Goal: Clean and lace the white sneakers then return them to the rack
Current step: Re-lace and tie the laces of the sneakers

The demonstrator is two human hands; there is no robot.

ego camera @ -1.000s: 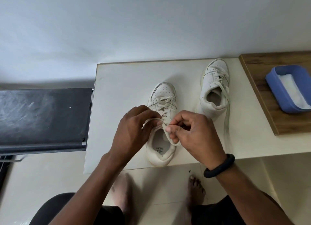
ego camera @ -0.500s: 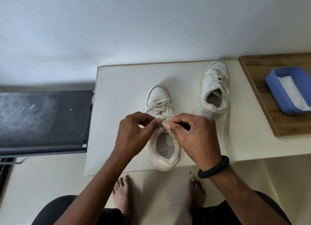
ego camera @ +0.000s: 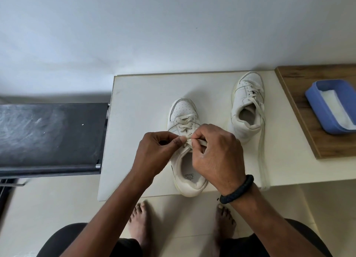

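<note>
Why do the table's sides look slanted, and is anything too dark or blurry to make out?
Head view: the wide-angle lens splays the white table; light is soft and even, only a faint shadow beside the far sneaker, no glare; the lace pinched by the left hand and right hand is slightly soft.
</note>
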